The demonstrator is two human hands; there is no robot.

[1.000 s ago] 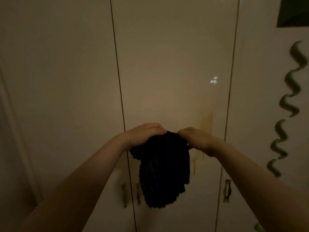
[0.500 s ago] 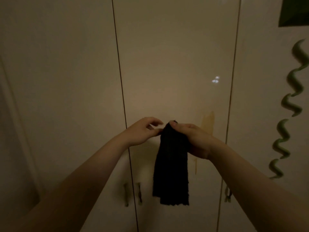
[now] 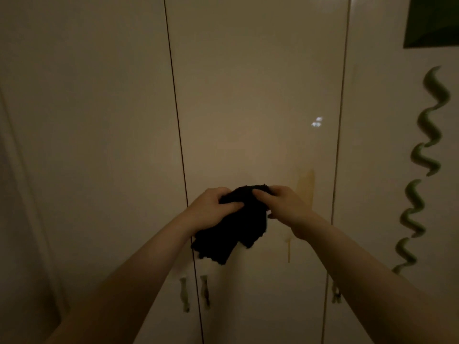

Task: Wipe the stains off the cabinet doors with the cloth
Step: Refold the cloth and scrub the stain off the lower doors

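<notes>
A dark cloth (image 3: 236, 227) is bunched between both hands in front of the middle cabinet door (image 3: 255, 95). My left hand (image 3: 211, 212) grips its left side, thumb over the fabric. My right hand (image 3: 283, 207) pinches the top right part. A yellowish stain (image 3: 306, 186) marks the glossy cream door just right of my right hand, and a thin drip (image 3: 288, 249) runs down below it. The cloth hangs clear of the door surface as far as I can tell.
Small green handles (image 3: 185, 294) (image 3: 205, 290) (image 3: 335, 292) sit low on the doors. A green wavy decoration (image 3: 422, 170) runs down the right door, with a dark green shape (image 3: 432, 21) at the top right. The light is dim.
Half a second ago the cloth hung long from my right hand alone; now my left hand has taken hold too and the cloth is gathered into a shorter bundle.
</notes>
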